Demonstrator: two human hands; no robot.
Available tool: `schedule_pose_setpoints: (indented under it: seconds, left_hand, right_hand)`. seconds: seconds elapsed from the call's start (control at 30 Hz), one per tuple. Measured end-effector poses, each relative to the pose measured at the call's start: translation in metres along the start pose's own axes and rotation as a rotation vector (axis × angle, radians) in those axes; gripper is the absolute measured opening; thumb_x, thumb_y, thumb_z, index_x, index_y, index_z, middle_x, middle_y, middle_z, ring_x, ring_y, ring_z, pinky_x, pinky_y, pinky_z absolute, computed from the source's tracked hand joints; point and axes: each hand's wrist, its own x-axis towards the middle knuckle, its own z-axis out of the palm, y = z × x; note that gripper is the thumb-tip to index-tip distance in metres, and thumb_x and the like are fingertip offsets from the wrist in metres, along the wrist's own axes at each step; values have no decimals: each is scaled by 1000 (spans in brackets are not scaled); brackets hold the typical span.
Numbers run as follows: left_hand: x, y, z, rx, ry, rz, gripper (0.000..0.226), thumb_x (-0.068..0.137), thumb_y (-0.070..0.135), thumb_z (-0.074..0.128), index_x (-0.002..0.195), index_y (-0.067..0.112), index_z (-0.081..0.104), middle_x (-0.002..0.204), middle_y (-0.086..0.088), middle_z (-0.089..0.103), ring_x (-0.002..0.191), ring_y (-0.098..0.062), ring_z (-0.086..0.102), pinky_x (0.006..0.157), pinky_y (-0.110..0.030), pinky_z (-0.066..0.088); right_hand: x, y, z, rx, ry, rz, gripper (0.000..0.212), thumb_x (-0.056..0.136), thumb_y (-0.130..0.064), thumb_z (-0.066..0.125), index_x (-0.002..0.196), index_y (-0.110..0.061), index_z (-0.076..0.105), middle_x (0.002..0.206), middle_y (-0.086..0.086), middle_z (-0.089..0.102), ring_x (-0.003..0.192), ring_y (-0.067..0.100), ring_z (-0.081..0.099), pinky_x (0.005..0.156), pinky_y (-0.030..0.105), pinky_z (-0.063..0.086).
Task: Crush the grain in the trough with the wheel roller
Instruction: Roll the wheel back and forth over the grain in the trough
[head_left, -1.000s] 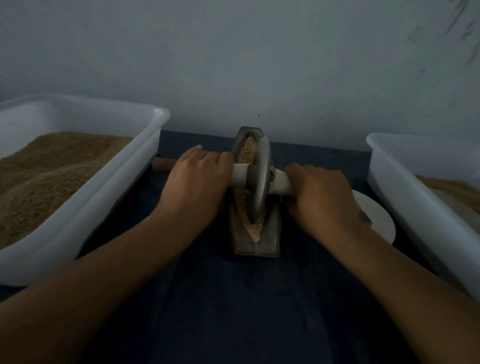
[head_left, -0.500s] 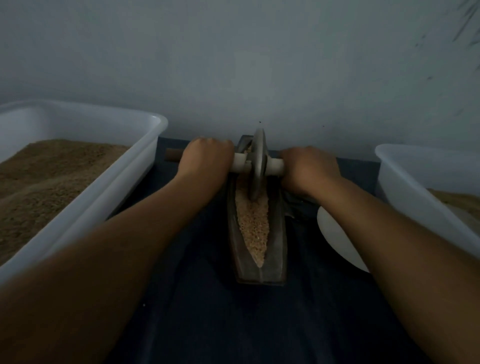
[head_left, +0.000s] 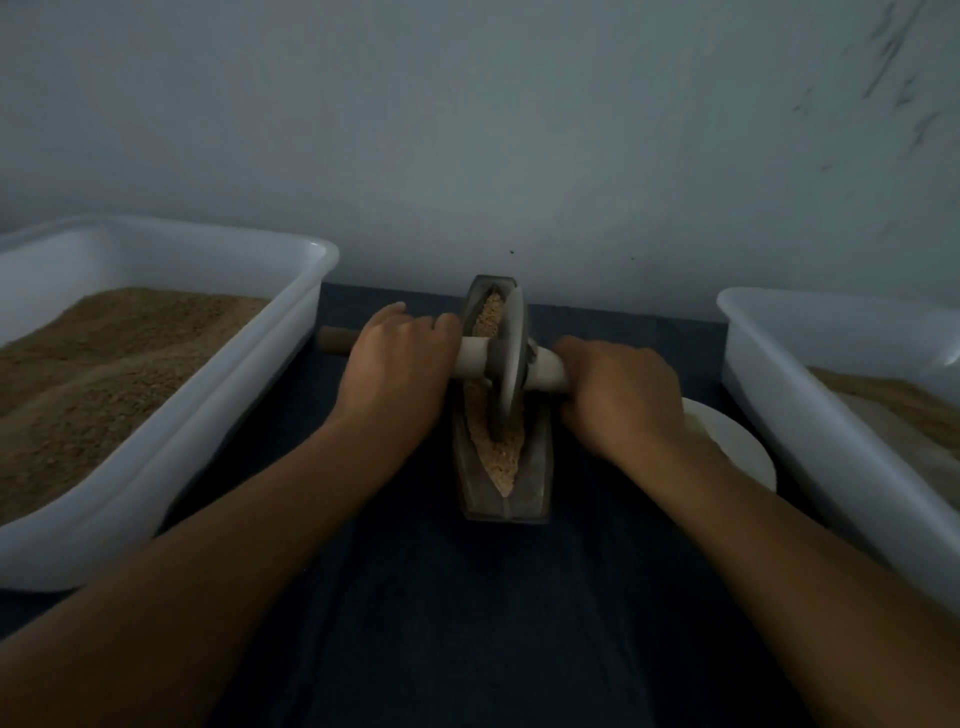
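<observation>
A narrow boat-shaped metal trough (head_left: 537, 483) lies lengthwise on the dark cloth, holding pale grain (head_left: 501, 460). The grey wheel roller (head_left: 508, 358) stands on edge in the grain near the trough's middle. Its light axle runs crosswise through the disc. My left hand (head_left: 397, 369) grips the axle left of the wheel, with the wooden handle end (head_left: 335, 340) poking out beyond it. My right hand (head_left: 621, 397) grips the axle on the right side, hiding that end.
A large white tub (head_left: 218, 426) of brown meal stands on the left. Another white tub (head_left: 810, 415) with some meal stands on the right. A white plate (head_left: 737, 449) lies between my right hand and that tub. The wall rises just behind the trough.
The wheel has rolled back toward me from the trough's far end to about its middle, both hands coming with it. Grain at the far end is uncovered again.
</observation>
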Motion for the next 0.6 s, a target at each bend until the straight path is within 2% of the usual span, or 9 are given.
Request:
schedule_pose_setpoints:
  seconds: [0.1,0.2,0.4,0.6]
  left_hand:
    - [-16,4,-12,-85,49,-18,22,82,18,69,98,21,55,88,1,66,84,-19,60,109,-34,35]
    - [-26,8,-25,-114,95,-26,24,80,14,69,101,19,60,89,0,67,88,-22,60,110,-33,34]
    - [-43,12,-38,-190,170,-47,24,75,5,70,97,15,65,86,-4,68,85,-26,61,109,-36,34]
    - [-43,4,-25,-188,180,-9,33,73,10,76,103,14,65,89,-5,69,85,-26,63,98,-40,43]
  right_hand:
    - [-12,-4,-7,33,37,-10,15,82,-32,66,91,-26,55,77,-3,60,66,23,56,60,32,29]
    - [-25,-5,-15,64,21,-18,18,85,-34,64,99,-26,56,82,-3,60,71,21,56,63,33,32]
    - [-42,-8,-26,73,85,-23,20,82,-29,68,98,-22,57,81,-1,59,70,22,52,65,32,25]
    - [-26,-5,-15,12,92,-45,17,84,-32,65,96,-25,55,78,-5,55,67,14,36,66,32,26]
